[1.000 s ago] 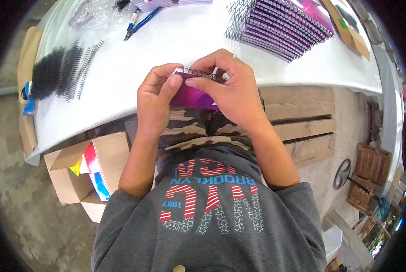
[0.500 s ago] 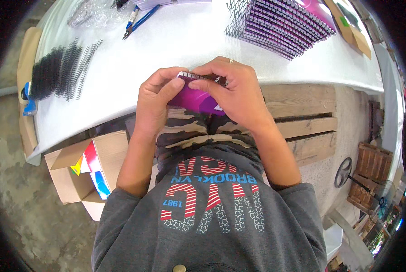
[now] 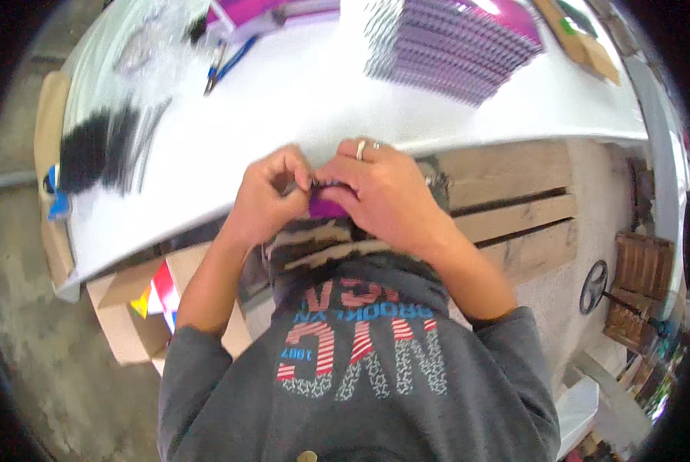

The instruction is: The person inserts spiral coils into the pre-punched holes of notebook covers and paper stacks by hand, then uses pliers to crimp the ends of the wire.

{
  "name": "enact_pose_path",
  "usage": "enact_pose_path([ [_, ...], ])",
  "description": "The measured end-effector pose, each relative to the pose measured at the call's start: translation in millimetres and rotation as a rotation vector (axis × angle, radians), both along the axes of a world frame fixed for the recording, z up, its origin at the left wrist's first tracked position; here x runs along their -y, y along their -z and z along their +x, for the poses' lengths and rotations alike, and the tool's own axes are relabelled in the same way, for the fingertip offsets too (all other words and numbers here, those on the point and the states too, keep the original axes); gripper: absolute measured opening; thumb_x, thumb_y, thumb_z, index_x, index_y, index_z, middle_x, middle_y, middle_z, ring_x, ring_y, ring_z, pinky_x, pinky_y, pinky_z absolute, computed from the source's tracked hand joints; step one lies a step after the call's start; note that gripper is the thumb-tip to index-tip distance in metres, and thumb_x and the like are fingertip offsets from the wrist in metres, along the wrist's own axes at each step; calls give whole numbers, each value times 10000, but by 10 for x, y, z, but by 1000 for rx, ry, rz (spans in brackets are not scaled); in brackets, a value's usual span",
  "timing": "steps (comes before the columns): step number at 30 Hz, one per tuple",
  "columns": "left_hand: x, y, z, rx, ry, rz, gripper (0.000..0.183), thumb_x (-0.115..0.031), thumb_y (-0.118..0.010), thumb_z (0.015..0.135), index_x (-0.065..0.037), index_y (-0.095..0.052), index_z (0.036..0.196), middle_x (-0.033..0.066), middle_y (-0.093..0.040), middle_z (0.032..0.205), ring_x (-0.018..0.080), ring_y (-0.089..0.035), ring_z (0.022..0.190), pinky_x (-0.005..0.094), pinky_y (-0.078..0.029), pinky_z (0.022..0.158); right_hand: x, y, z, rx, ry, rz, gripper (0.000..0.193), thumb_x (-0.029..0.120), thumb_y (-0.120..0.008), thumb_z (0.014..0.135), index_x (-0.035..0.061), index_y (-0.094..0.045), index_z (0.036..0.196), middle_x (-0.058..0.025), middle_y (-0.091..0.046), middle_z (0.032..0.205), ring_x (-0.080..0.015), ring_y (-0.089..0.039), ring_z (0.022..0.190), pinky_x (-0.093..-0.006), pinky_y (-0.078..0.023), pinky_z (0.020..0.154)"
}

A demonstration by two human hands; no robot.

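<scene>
A small purple notebook (image 3: pixel 327 208) with a dark coil binding along its upper edge is held low over my lap, just off the table's near edge. My right hand (image 3: pixel 383 189), with a ring on one finger, is closed round it and covers most of its right side. My left hand (image 3: pixel 272 196) is closed in a pinch at the left end of the binding. What sits between those fingertips is too small and blurred to make out.
A stack of purple coil-bound notebooks (image 3: pixel 456 58) stands at the table's (image 3: pixel 299 108) back right. Loose black coils (image 3: pixel 102 150), blue-handled pliers (image 3: pixel 229 65) and clear plastic wrap (image 3: pixel 148 50) lie left. An open cardboard box (image 3: pixel 125 327) stands below, wooden slats (image 3: pixel 514 208) to the right.
Both hands and the notebook have moved down and toward me. My left hand has shifted from holding the notebook's corner to a pinch at the binding's end. The view has shifted slightly.
</scene>
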State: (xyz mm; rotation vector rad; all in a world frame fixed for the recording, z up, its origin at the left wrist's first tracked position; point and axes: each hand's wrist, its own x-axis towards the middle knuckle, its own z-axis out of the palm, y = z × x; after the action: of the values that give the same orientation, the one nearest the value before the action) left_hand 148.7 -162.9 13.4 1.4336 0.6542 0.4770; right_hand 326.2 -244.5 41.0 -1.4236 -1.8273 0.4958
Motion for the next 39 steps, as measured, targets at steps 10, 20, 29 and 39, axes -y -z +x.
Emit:
enact_pose_path([
  [10,-453,-1223,1111,223,-334,514,495,-135,-648,823,42,-411,1221,43,-586,819,63,-521,704,192,-408,605,-288,-733,1178,-424,835,797,330,230,-613,845,26,-607,1105,-102,-634,1042,-181,-560,982,-315,-414,869],
  [20,-963,-701,1943,-205,-519,1153,320,-253,-577,801,-10,-619,1005,193,-541,1017,293,-524,949,387,-404,843,-732,-250,1432,-498,915,628,671,409,-472,904,-107,-337,1310,-285,-516,1206,-287,-563,1065,-317,-424,903],
  [29,-790,-529,1996,-27,-728,1079,370,-361,-653,805,0,-653,887,109,-626,838,190,-567,787,312,-446,758,-725,-192,1407,-284,1018,703,470,249,-546,829,-135,-501,1097,-295,-590,726,-383,-623,701,-423,-473,696],
  [39,-749,-508,2051,55,-751,987,461,-433,-653,800,21,-643,877,123,-637,840,196,-588,784,317,-459,746,-731,-173,1343,-521,917,708,366,223,-437,935,-57,-554,1140,-282,-596,1026,-343,-619,939,-361,-477,798],
])
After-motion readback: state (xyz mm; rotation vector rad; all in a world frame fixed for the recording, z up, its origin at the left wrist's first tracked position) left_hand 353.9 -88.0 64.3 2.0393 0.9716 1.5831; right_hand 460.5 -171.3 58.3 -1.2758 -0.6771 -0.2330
